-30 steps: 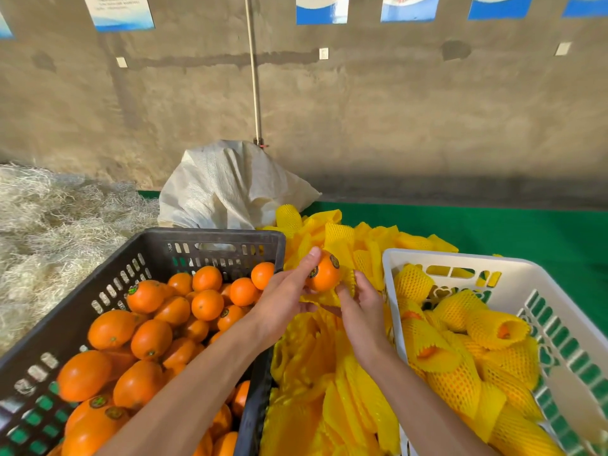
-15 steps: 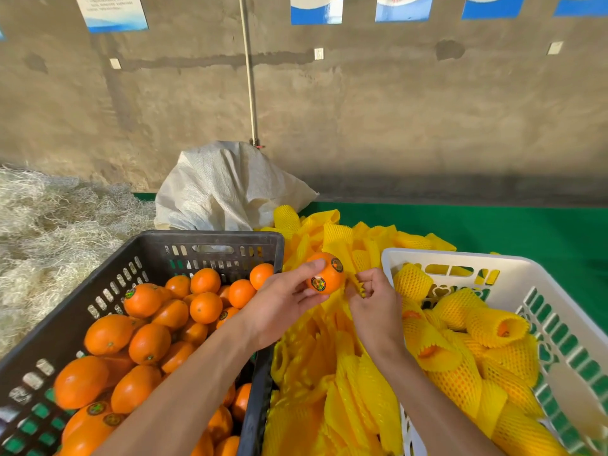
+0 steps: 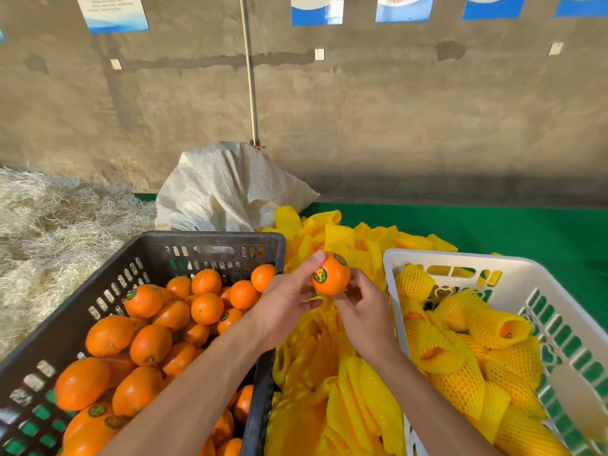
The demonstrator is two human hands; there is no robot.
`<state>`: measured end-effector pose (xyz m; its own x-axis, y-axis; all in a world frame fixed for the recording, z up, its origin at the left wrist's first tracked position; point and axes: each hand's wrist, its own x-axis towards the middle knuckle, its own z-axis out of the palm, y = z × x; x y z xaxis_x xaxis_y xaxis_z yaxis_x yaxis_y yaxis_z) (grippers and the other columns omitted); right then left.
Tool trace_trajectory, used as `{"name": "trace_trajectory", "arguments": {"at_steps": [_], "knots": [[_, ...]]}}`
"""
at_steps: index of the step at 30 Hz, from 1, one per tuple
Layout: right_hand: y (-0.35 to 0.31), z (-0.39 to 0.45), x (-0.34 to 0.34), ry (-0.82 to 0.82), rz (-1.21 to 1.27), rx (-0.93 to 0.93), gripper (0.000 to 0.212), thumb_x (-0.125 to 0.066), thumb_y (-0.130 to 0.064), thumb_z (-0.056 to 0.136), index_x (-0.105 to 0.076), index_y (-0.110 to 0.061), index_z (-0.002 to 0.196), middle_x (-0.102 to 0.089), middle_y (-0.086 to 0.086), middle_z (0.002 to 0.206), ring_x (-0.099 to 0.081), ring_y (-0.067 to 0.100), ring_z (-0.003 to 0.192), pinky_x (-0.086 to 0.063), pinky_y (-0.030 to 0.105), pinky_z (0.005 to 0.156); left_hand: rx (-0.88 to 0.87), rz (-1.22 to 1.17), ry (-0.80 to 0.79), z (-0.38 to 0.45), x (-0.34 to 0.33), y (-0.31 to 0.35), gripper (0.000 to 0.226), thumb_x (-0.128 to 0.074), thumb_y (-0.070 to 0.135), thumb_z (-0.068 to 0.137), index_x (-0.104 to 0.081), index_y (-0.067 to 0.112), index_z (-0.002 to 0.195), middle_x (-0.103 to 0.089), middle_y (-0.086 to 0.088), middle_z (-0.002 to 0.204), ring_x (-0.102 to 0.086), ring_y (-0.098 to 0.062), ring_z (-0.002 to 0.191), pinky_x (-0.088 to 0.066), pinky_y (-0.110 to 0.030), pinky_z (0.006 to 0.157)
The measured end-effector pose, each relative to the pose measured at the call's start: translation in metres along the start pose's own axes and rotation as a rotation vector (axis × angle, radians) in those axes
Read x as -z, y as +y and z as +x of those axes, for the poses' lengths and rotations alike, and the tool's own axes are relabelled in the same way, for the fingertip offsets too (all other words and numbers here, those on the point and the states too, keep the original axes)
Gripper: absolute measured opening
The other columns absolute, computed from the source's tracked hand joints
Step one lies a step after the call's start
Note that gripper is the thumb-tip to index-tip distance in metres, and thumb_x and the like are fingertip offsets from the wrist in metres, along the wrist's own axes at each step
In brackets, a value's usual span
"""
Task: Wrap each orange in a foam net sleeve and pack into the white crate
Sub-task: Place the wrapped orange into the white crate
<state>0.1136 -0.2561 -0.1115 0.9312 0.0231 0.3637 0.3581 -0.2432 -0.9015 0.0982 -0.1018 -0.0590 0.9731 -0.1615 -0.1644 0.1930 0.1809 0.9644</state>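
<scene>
- The orange (image 3: 330, 274) now sits between both hands, above the sleeve pile (image 3: 329, 390) — left of the white crate (image 3: 559, 278).
- Left hand (image 3: 283, 301) fingers curl round it; right hand (image 3: 365, 307) has come under, cupping it.
- No sleeve on it yet — wrapping comes next.

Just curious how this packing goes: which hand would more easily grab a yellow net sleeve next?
Probably the right hand. It only touches the orange from below, directly above the loose net sleeves. The left hand holds the orange, thumb on top, so it looks busy.

A white woven sack (image 3: 230, 189) slumps against the concrete wall (image 3: 394, 110), pale straw (image 3: 49, 232) heaped at left, green mat (image 3: 526, 228) at right.
</scene>
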Motion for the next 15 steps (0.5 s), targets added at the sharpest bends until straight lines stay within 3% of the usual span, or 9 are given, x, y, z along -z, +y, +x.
{"name": "trace_trajectory", "arguments": {"at_steps": [3, 6, 9, 12, 15], "knots": [[0.002, 0.005, 0.001, 0.091, 0.070, -0.055, 0.013, -0.064, -0.027, 0.100, -0.064, -0.033, 0.112, -0.071, -0.011, 0.103, -0.071, 0.006, 0.082, -0.057, 0.019, 0.066, -0.034, 0.005, 0.068, 0.001, -0.002, -0.001, 0.054, -0.072, 0.057, 0.082, -0.076, 0.012, 0.111, -0.075, -0.012, 0.119, -0.063, -0.030, 0.125, -0.045, -0.046, 0.113], [0.003, 0.010, 0.009, 0.111, 0.114, -0.117, 0.012, -0.060, -0.032, 0.101, -0.066, -0.026, 0.109, -0.073, -0.006, 0.097, -0.073, 0.013, 0.065, -0.058, 0.027, 0.059, -0.046, 0.050, 0.120, 0.000, -0.005, -0.002, 0.067, -0.079, 0.058, 0.074, -0.073, -0.004, 0.100, -0.075, -0.019, 0.112, -0.066, -0.029, 0.116, -0.051, -0.043, 0.108], [0.000, 0.012, 0.014, 0.190, 0.090, -0.057, 0.015, -0.060, -0.033, 0.101, -0.067, -0.023, 0.109, -0.072, -0.011, 0.093, -0.072, 0.008, 0.072, -0.059, 0.026, 0.057, -0.085, 0.162, 0.163, -0.002, -0.011, -0.003, 0.080, -0.088, 0.059, 0.069, -0.068, -0.011, 0.102, -0.075, -0.018, 0.107, -0.071, -0.029, 0.108, -0.056, -0.045, 0.102], [-0.008, 0.012, 0.017, 0.215, 0.061, 0.044, 0.004, -0.061, -0.037, 0.101, -0.064, -0.037, 0.103, -0.069, -0.022, 0.092, -0.070, 0.005, 0.077, -0.056, 0.020, 0.055, -0.112, 0.271, 0.229, -0.005, -0.017, -0.004, 0.079, -0.089, 0.062, 0.063, -0.065, -0.002, 0.103, -0.075, -0.017, 0.106, -0.074, -0.028, 0.101, -0.058, -0.048, 0.095], [-0.014, 0.009, 0.019, 0.224, 0.026, 0.124, 0.005, -0.060, -0.043, 0.101, -0.063, -0.043, 0.105, -0.070, -0.019, 0.093, -0.071, 0.009, 0.082, -0.058, 0.024, 0.060, -0.102, 0.280, 0.256, -0.005, -0.019, -0.003, 0.072, -0.091, 0.062, 0.057, -0.057, 0.010, 0.094, -0.074, -0.014, 0.101, -0.076, -0.025, 0.094, -0.062, -0.049, 0.087]]}}
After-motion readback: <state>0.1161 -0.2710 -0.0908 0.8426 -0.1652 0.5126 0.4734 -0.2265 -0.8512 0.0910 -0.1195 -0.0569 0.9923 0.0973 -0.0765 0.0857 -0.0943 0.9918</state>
